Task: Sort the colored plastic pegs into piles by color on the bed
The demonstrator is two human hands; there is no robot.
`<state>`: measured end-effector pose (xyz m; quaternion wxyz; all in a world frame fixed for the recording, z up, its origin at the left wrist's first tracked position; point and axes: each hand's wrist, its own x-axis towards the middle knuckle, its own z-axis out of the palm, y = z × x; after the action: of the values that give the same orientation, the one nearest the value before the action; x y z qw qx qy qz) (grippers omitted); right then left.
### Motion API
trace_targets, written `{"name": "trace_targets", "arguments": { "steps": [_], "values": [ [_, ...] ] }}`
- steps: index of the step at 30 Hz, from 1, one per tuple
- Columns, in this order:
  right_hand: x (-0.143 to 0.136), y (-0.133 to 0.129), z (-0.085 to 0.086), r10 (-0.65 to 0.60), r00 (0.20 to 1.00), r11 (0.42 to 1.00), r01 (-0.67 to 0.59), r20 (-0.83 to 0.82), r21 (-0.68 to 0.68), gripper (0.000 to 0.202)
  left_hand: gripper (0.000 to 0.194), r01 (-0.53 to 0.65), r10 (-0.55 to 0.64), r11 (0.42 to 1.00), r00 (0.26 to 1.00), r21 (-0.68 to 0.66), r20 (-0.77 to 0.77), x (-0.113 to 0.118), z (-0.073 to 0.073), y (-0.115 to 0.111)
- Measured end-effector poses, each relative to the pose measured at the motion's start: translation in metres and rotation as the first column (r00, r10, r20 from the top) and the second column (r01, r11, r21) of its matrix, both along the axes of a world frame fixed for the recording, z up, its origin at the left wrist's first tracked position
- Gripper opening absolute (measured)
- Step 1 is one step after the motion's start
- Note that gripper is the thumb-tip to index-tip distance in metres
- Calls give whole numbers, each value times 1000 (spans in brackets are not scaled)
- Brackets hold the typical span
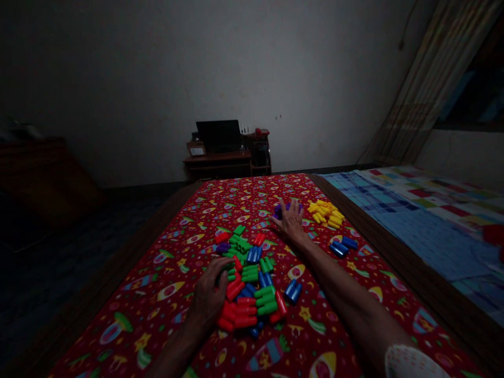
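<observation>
Right hand (291, 218): palm down, fingers splayed wide over purple plastic blocks (278, 211); contact cannot be told. Arm stretched forward. Left hand (210, 286): half-curled, thumb and fingers apart, beside a mixed heap of red, green and blue plastic blocks (250, 273). Yellow plastic blocks (326, 212) lie right of the purple. Judged step: colour sorting, purple group. Next move likely calls for collecting the stray purple block (223, 248) at the heap's left edge.
</observation>
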<state>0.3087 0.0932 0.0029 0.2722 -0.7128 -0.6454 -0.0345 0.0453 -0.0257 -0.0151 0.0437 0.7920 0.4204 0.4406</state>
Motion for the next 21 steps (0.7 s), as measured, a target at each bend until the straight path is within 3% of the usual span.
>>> {"name": "trace_targets", "arguments": {
  "steps": [3, 6, 8, 10, 13, 16, 21],
  "values": [
    [-12, -25, 10, 286, 958, 956, -285, -17, 68, 52, 23, 5, -5, 1000, 1000, 23, -6, 0, -1, 1],
    [-24, -56, 15, 639, 768, 770, -638, -46, 27, 44, 24, 3, -3, 1000, 1000, 23, -15, 0, -1, 1],
    [-31, -75, 13, 756, 654, 654, -756, 0, -16, 43, 24, 2, -2, 1000, 1000, 11, -21, 0, 0, 1],
    [-34, -89, 9, 796, 601, 605, -794, 75, -58, 41, 25, 0, 0, 1000, 1000, 11, -24, 1, 1, 1],
    [-33, -100, 2, 794, 599, 607, -792, 107, -66, 35, 25, -5, 5, 1000, 1000, 19, -23, 2, 2, 2],
    [-26, -105, -2, 768, 640, 640, -768, 19, -27, 28, 26, -6, 6, 1000, 1000, 2, -24, 2, 3, 2],
    [-8, -109, -1, 642, 729, 757, -652, -237, 47, 25, 26, 10, -10, 1000, 1000, -5, -20, 2, 3, 2]
  ]
}}
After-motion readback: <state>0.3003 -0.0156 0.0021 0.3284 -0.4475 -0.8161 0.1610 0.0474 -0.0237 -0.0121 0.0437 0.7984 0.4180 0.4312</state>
